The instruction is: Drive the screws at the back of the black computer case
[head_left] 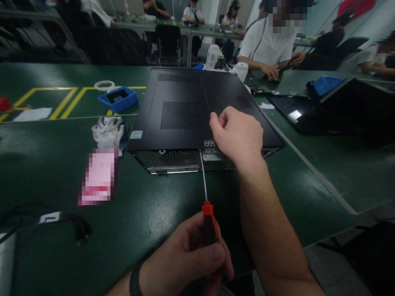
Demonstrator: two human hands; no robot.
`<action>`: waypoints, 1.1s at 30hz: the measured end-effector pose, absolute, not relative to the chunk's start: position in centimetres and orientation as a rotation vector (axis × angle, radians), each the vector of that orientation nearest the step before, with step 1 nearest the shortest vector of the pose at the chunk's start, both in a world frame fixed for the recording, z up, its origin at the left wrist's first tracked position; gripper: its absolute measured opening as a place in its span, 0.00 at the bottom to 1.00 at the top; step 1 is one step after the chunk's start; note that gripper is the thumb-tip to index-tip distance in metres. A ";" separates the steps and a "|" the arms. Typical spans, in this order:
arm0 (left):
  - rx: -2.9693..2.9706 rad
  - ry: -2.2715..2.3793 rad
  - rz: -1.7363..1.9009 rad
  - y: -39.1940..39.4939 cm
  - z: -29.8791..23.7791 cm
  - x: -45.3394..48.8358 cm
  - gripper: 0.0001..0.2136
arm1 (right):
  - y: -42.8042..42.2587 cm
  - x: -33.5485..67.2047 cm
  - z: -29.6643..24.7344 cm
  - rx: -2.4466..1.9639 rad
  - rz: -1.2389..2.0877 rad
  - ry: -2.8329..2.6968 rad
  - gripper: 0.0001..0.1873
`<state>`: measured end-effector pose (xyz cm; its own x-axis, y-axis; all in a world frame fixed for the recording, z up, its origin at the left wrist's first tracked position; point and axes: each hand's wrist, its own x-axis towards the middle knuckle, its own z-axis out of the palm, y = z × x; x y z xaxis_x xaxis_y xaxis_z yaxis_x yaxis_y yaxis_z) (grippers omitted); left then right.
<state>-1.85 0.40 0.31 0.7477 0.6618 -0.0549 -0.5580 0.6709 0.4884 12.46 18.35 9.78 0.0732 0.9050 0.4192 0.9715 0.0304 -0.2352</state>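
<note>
A black desktop computer case (180, 88) lies flat on the green table, its rear panel turned towards me. My left hand (191, 250) is wrapped around the red and black handle of a screwdriver (207, 207). The screwdriver's long shaft points away from me, and its tip meets the upper edge of the rear panel near the middle. Resting on the case's top near that edge is my right hand (239, 133), its fingers curled and closed. Whether anything is inside those fingers is hidden.
Left of the case are work gloves (108, 131), a blurred pink item (100, 174), a blue bin (119, 99) and black cables (72, 222). A flat black screen (304, 115) lies to the right. Across the table a person in a white shirt (267, 43) handles something.
</note>
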 end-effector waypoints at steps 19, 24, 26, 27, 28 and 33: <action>0.459 0.240 0.694 0.4 0.5 -2.0 0.15 | 18.3 12.5 9.8 -1.896 -0.194 -1.850 0.20; 0.406 0.255 0.659 0.7 1.3 -2.1 0.17 | 18.3 12.5 9.8 -1.888 -0.191 -1.854 0.21; 0.386 0.241 0.650 0.8 1.5 -2.1 0.16 | 18.3 12.5 9.9 -1.891 -0.188 -1.859 0.20; 0.391 0.248 0.649 0.8 1.4 -2.2 0.15 | 18.3 12.5 9.9 -1.891 -0.189 -1.860 0.20; 0.405 0.259 0.651 0.8 1.3 -2.2 0.14 | 18.3 12.5 9.9 -1.892 -0.189 -1.859 0.20; 0.475 0.273 0.699 0.3 0.2 -2.0 0.15 | 18.3 12.5 9.8 -1.893 -0.189 -1.856 0.20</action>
<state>-2.05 0.35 0.17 0.7368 0.6710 -0.0830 -0.5499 0.6662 0.5039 12.49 18.33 9.78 0.0713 0.9044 0.4208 0.9707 0.0341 -0.2378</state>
